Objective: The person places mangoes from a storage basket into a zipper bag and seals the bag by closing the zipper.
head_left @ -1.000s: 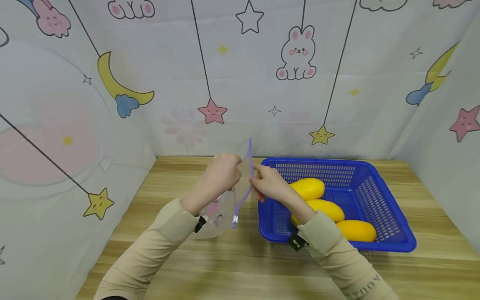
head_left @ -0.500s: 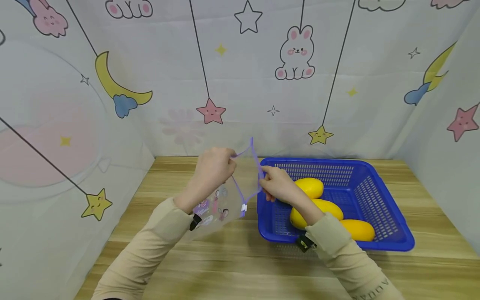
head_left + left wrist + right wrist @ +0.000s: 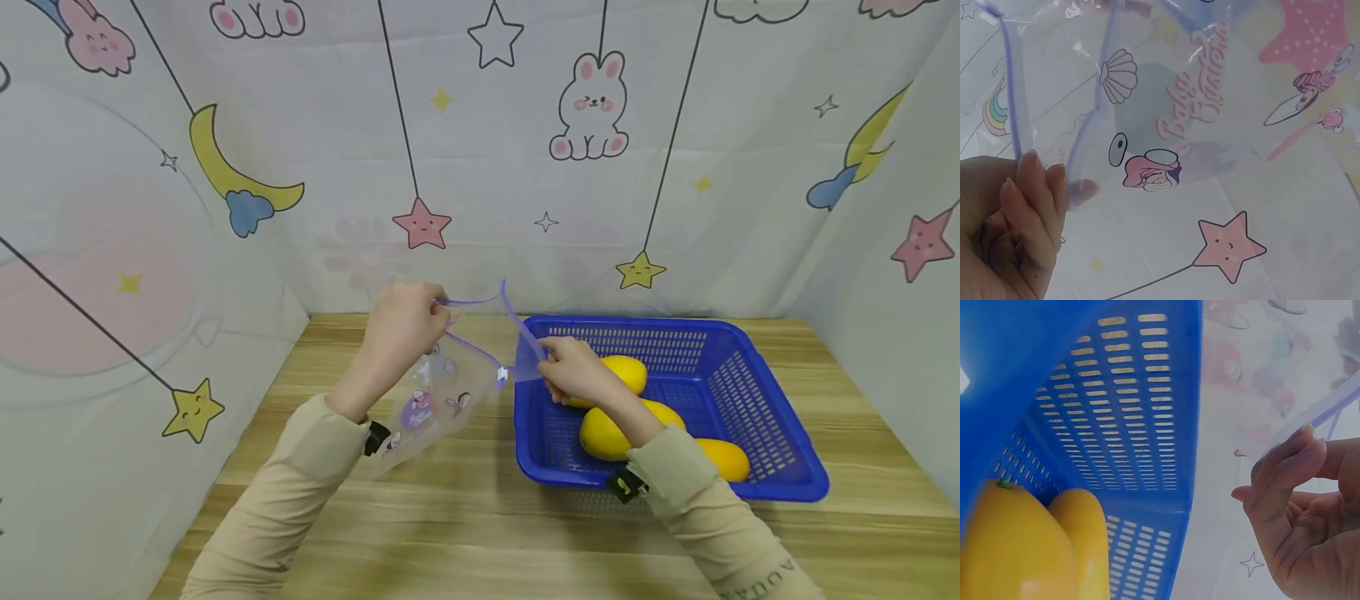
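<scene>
Holding the clear zip bag [image 3: 442, 392] up over the wooden table [image 3: 480, 533], I have its purple-edged mouth pulled apart between both hands, just to the left of the blue basket [image 3: 750, 400]. My left hand [image 3: 401, 329] pinches the near-left lip of the opening, fingers [image 3: 1035, 200] curled round the purple strip as the left wrist view shows; my right hand [image 3: 573, 371] pinches the opposite lip, thumb and fingertips [image 3: 1291, 462] closed on the thin plastic edge right above the basket's left rim. The bag hangs tilted, its printed cartoon side facing down and left, the small white slider [image 3: 502, 375] sitting at the near end of the opening. To do this well, I judge I should keep each pinch close to the zip strip rather than on the soft film, draw the lips apart evenly so the mouth stays wide and round, and not let the slider creep back along the track. Three yellow mangoes [image 3: 626, 429] lie in the basket, one partly hidden under my right wrist. The table is pale wood with a streaky grain, and it is boxed in on three sides by a white cloth backdrop [image 3: 480, 167] printed with stars, moons, a rabbit and hanging lines. Both my sleeves are beige, each with a small black clip at the cuff.
</scene>
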`<state>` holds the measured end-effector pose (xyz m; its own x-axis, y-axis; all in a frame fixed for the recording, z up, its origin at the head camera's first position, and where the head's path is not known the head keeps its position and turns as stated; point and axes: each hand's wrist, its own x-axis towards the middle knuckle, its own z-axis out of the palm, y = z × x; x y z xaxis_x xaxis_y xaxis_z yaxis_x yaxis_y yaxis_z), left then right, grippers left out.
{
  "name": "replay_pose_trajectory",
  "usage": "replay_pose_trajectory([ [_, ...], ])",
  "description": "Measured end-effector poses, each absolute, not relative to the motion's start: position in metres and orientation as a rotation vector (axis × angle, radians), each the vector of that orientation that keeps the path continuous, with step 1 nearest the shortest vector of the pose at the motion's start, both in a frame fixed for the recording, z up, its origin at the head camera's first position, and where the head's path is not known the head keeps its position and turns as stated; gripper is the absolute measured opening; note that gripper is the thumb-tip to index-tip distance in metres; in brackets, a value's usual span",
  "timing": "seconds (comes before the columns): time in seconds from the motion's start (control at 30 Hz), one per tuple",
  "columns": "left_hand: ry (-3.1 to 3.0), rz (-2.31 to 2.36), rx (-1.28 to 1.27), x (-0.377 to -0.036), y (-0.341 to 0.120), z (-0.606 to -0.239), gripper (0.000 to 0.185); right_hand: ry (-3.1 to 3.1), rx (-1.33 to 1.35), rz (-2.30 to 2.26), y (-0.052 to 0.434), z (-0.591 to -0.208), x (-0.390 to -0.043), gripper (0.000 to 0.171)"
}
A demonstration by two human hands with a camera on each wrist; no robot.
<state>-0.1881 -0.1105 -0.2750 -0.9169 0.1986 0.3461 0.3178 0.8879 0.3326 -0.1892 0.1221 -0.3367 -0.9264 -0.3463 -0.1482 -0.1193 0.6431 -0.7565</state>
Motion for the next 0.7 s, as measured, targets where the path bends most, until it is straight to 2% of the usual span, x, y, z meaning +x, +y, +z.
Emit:
replay_pose_trajectory([
  [0.4,-2.811,-0.76,-0.381,-0.1881,-0.1151,-0.2761,0.02,2.538,-0.354,-1.159,0.1263,-0.3338,-0.1899,0.052],
  [0.7,-2.877,-1.256,-0.376,-0.1916,-0.113,-0.281,0.031,2.537,-0.419,-1.151,0.1223,-0.328,-0.1887,0.051],
])
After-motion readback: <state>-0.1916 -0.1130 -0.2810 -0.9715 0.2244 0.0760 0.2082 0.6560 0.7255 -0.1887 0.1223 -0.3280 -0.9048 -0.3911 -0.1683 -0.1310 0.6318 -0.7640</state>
